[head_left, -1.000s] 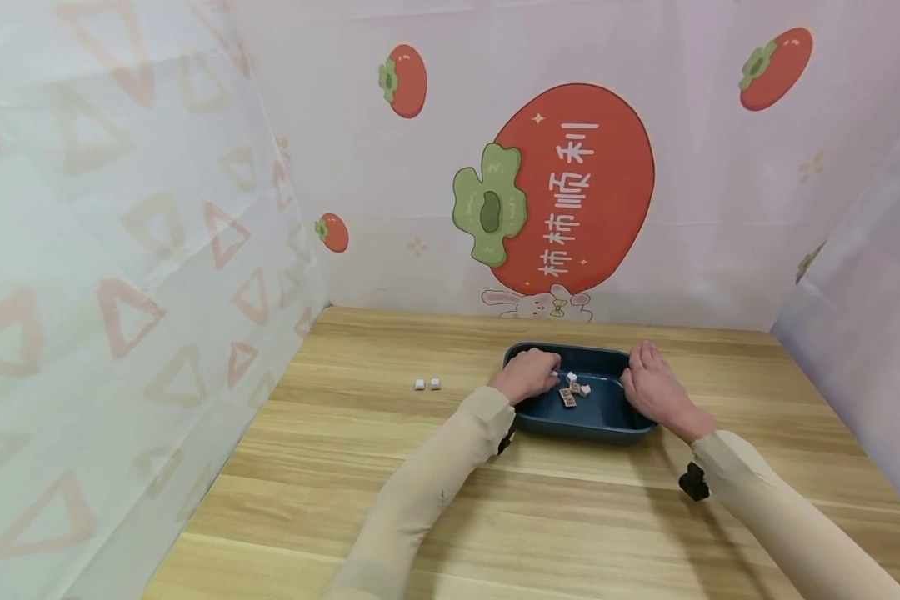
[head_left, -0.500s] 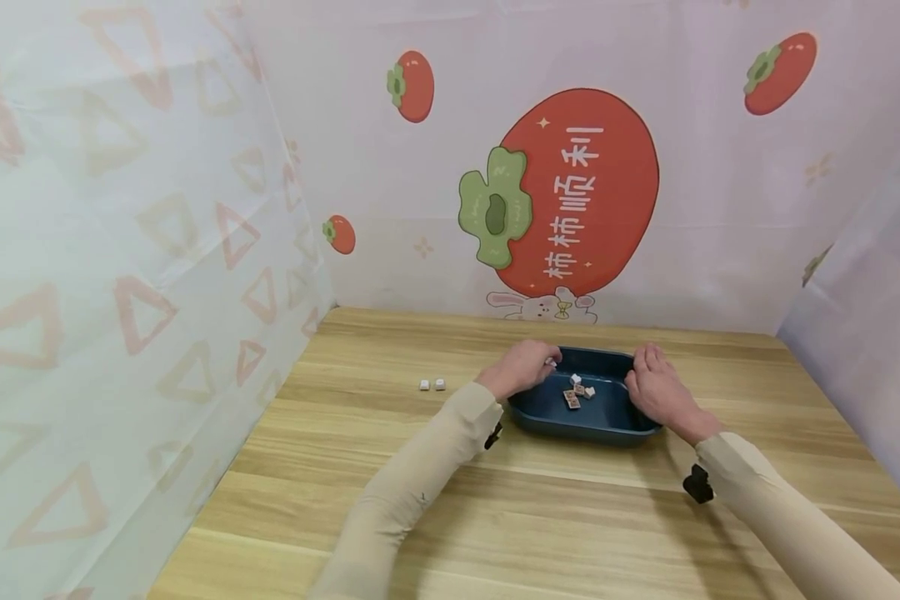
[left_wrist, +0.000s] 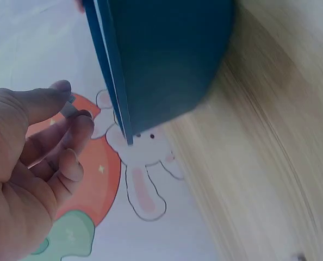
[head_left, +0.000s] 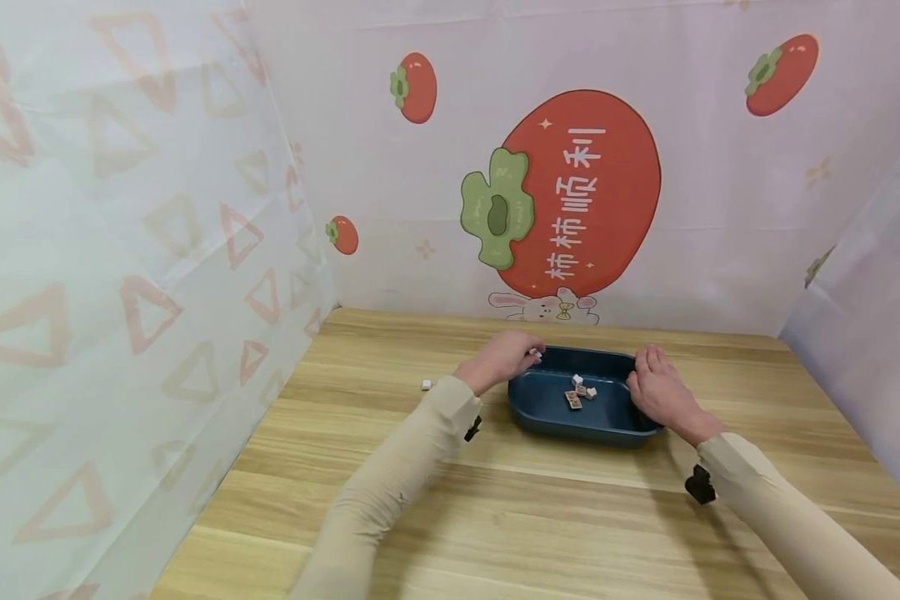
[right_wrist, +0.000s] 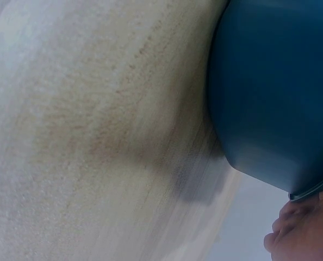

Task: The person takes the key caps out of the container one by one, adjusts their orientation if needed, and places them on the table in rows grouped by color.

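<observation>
My left hand [head_left: 498,360] pinches a small white block [left_wrist: 69,109] between thumb and fingertips, over the left end of a dark blue tray [head_left: 581,434]. The tray is rectangular with rounded corners. In the head view, my right hand [head_left: 663,393] grips its right end, the thumb on the inner side and the fingers over the rim. Inside the tray lie small white blocks [head_left: 577,380] and brown patterned pieces [head_left: 573,400], grouped near the middle. Another small white block [head_left: 426,385] sits on the table, left of the tray, close to my left sleeve.
The wooden table [head_left: 570,517] reaches back to a wall sheet [head_left: 405,183] printed with persimmons and a rabbit. A second sheet [head_left: 135,292] with triangle prints stands along the left side. Another pale sheet [head_left: 870,275] borders the right.
My left hand has risen out of the tray and moved left with the small white block. It now hangs over the left rim. The right hand keeps its place on the tray.
</observation>
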The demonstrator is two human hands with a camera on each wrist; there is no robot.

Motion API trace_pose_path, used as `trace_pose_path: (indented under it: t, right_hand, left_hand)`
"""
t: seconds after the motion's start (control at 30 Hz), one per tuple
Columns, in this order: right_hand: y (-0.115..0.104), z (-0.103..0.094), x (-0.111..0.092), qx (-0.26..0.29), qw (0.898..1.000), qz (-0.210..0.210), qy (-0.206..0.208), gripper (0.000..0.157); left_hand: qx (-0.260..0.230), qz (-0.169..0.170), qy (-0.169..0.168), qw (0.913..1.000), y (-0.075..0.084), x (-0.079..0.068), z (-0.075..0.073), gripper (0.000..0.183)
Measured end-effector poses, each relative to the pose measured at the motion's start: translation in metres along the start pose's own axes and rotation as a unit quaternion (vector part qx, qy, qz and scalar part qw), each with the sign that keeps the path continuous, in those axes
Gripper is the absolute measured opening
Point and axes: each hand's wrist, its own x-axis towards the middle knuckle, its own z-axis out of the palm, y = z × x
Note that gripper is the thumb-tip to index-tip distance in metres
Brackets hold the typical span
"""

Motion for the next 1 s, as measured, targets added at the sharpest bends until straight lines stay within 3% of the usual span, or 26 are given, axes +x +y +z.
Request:
trace_pose_path:
  t: [0.67, 1.0]
  right_hand:
    - [0.002, 0.000, 0.000, 0.003, 1.000, 0.000, -0.006, 0.055]
    - [0.003, 0.002, 0.001, 0.000, 1.000, 0.001, 0.001, 0.054]
  left_hand:
    - [-0.001, -0.003, -0.013, 0.9999, -0.037, -0.027, -0.007, 0.016]
    - [0.019, 0.001, -0.067, 0.9976, -0.045, -0.041, -0.004, 0.016]
